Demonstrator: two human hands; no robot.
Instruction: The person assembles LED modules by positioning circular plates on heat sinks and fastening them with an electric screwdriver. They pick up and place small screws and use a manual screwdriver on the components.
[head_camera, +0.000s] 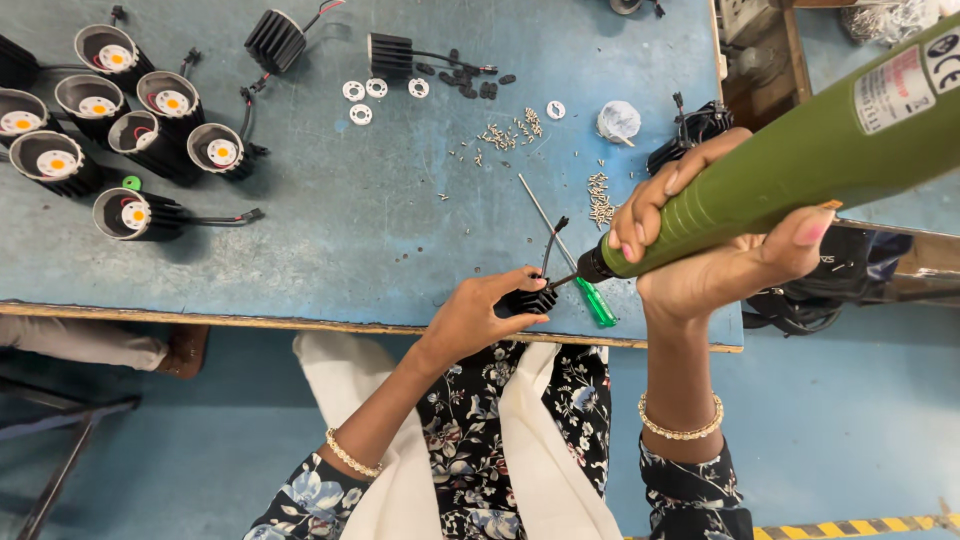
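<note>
Worn blue-painted tabletop (380, 220) with a wooden front edge carries everything; person works at that front edge, right of centre. Long olive-green cylindrical electric screwdriver (760, 170) slants in from the upper right, bit pointing down-left at a small black finned metal heat-sink lamp body (532, 299) sitting just inside the front edge, likely kept there so it stays close to the body and braced on the surface. Right hand (715, 250) is wrapped fully round the driver barrel near its nose, fingers closed over the top, thumb underneath, a grip that looks meant to steer the tip. Left hand (482, 312) curls over the lamp body, fingers partly closed and pinching its sides, apparently to stop it turning. Cluster of assembled black round downlights with orange-yellow LED centres (130, 130) stands at the far-left corner, well apart from the work. Two loose black finned heat sinks with wires (330, 48) lie near the far edge. Green-handled hand screwdriver (597, 303) rests at the front edge, just beside the lamp body. White plastic ring washers (375, 95) and scattered small silver screws (510, 133) lie mid-table, within reach.
</note>
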